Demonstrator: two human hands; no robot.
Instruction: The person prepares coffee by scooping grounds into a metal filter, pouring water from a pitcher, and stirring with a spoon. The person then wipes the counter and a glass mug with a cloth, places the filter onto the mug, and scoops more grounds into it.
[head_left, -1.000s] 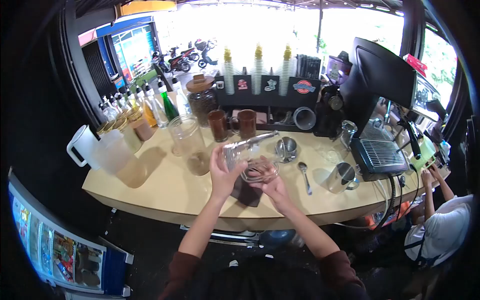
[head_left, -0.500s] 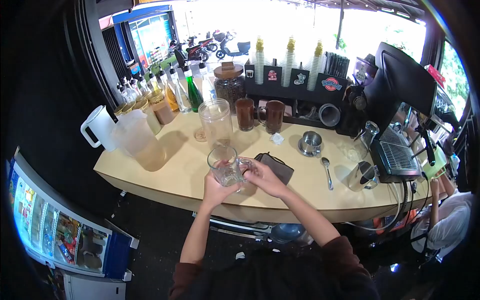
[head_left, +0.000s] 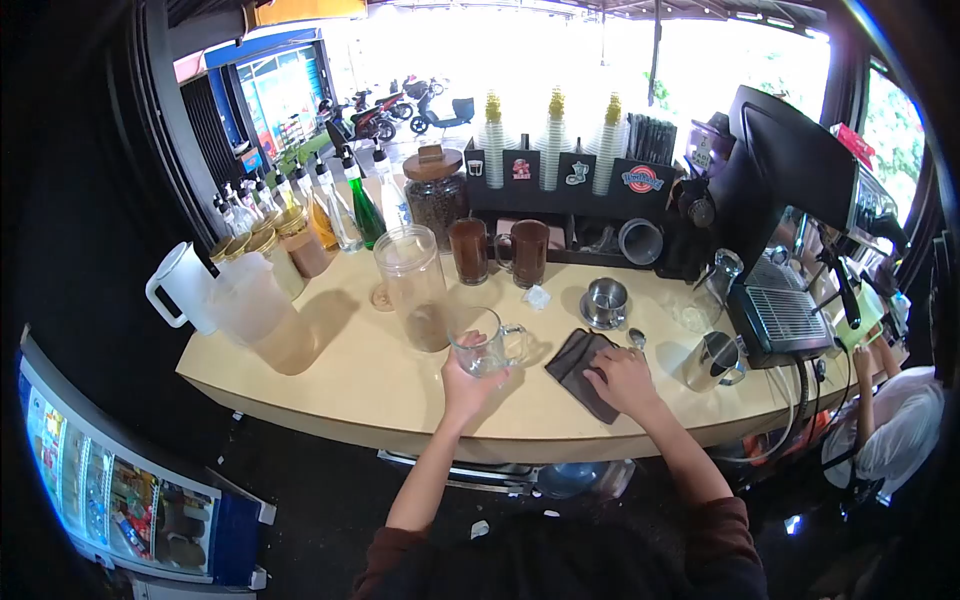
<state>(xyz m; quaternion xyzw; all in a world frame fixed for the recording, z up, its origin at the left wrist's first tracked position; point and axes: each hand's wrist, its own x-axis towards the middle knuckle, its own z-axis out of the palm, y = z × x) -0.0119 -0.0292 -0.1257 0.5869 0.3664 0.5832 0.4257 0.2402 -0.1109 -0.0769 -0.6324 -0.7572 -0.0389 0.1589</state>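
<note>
My left hand (head_left: 470, 387) is closed around a clear glass mug (head_left: 482, 345), held tilted over the near part of the counter. The mug's handle points right, and nothing shows inside it. My right hand (head_left: 622, 380) lies on a folded dark grey cloth (head_left: 583, 378), fingers bent over its right part. Just beyond that hand, a spoon (head_left: 637, 338) is mostly hidden by it. A tall clear jar (head_left: 412, 290) stands behind the left hand. Past the cloth is a small metal cup (head_left: 606, 298) on a saucer.
Two brown-filled mugs (head_left: 470, 252) stand at the back, beside a jar of dark beans (head_left: 437, 205). Pitchers (head_left: 262, 315) and pump bottles (head_left: 365, 208) crowd the left. A metal pitcher (head_left: 712, 362) and espresso machine (head_left: 785, 310) occupy the right, with another person's sleeve (head_left: 895, 420) beyond.
My right hand has left the mug and moved right onto the cloth, which has shifted right. The mug now stays in my left hand alone. The camera view has tilted slightly.
</note>
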